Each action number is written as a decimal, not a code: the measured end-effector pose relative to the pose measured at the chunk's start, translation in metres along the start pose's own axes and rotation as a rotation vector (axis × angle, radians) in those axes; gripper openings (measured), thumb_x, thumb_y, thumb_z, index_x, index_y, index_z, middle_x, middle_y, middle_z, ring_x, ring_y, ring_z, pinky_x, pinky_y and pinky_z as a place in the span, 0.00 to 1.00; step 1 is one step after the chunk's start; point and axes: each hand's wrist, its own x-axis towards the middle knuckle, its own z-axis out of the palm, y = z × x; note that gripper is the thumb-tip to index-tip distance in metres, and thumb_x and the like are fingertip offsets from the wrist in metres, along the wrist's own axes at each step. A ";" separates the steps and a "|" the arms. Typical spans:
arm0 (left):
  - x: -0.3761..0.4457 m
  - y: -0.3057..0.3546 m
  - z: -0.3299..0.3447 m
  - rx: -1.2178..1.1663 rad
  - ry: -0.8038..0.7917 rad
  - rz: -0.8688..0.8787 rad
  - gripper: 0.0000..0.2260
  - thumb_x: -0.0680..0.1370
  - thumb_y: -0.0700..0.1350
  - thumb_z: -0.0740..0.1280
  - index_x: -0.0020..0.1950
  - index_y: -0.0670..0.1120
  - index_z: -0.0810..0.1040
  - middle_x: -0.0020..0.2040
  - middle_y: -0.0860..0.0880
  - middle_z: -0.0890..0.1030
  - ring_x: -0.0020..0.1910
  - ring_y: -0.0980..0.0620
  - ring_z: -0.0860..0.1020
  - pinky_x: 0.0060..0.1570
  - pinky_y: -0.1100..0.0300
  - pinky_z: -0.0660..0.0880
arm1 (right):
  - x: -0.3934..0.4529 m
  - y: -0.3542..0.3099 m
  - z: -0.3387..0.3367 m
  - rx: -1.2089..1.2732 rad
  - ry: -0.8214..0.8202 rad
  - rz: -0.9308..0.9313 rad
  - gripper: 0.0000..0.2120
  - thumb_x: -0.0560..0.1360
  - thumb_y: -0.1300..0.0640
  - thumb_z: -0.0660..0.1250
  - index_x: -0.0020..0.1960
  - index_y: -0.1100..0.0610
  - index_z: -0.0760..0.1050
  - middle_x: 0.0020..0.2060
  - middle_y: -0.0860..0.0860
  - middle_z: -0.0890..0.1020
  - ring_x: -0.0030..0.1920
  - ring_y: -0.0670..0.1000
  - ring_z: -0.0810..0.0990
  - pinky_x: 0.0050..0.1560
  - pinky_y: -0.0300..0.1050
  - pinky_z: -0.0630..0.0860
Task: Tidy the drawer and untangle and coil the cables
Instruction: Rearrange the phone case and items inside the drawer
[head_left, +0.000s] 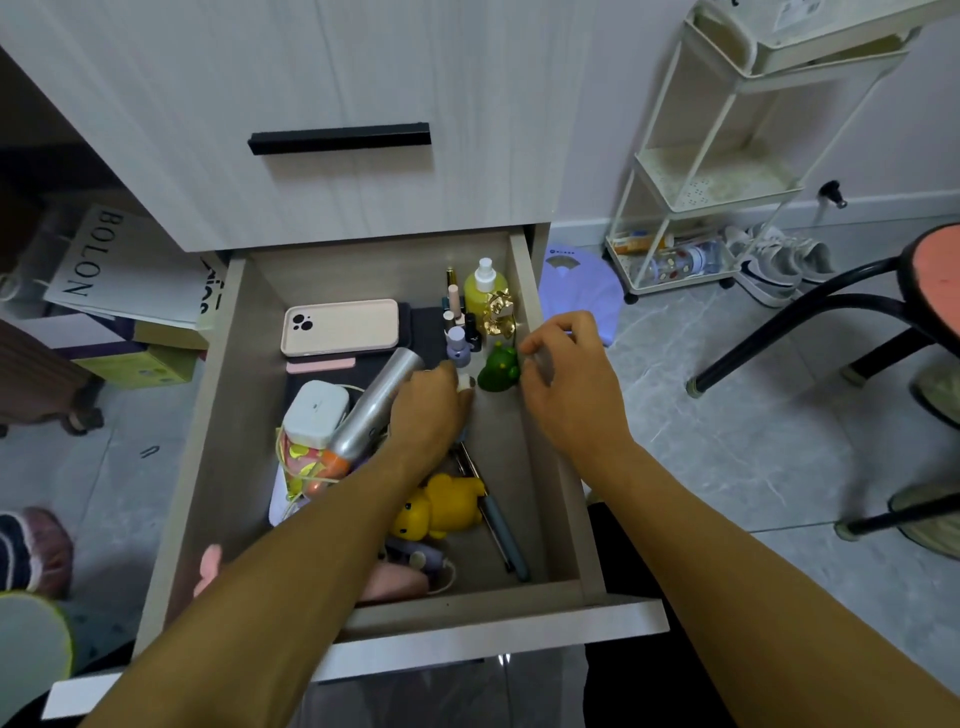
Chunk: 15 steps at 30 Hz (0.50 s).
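The open drawer (467, 605) holds a pink phone (337, 326), a white box (316, 413), a silver spray can (374, 410), a yellow toy (441, 506), a green frog toy (500, 369) and small bottles (457, 345) at the back right. A thin yellow cable (291, 462) loops around the white box and a colourful item. My left hand (431, 410) reaches over the can and pinches a small white object (465, 383). My right hand (566, 379) hovers just right of the frog, fingers loosely curled and apart.
Pens (498, 525) lie along the drawer floor, and a purple gadget (415, 558) with a white cord sits near the front. A closed drawer with a black handle (337, 137) is above. A white cart (701, 182) and a stool (930, 280) stand to the right, bags (114, 260) to the left.
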 end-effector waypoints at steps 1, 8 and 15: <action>-0.001 -0.001 0.003 0.014 -0.004 0.016 0.14 0.81 0.52 0.63 0.59 0.42 0.73 0.49 0.40 0.81 0.49 0.39 0.79 0.47 0.47 0.78 | 0.000 0.000 0.000 0.002 -0.002 0.003 0.03 0.75 0.62 0.67 0.48 0.57 0.77 0.53 0.51 0.72 0.45 0.45 0.74 0.39 0.29 0.69; -0.006 -0.005 0.005 -0.031 -0.019 0.057 0.19 0.83 0.48 0.57 0.74 0.52 0.65 0.45 0.40 0.81 0.42 0.41 0.80 0.43 0.46 0.79 | -0.001 0.000 0.000 0.009 0.002 0.004 0.03 0.75 0.62 0.67 0.49 0.58 0.77 0.53 0.52 0.72 0.45 0.46 0.74 0.40 0.32 0.72; -0.007 -0.008 0.005 -0.042 -0.064 0.089 0.19 0.80 0.50 0.63 0.70 0.51 0.71 0.52 0.41 0.82 0.49 0.41 0.80 0.49 0.50 0.78 | -0.001 0.000 0.000 0.021 0.007 -0.003 0.03 0.75 0.62 0.67 0.48 0.58 0.77 0.53 0.52 0.72 0.46 0.47 0.75 0.40 0.37 0.75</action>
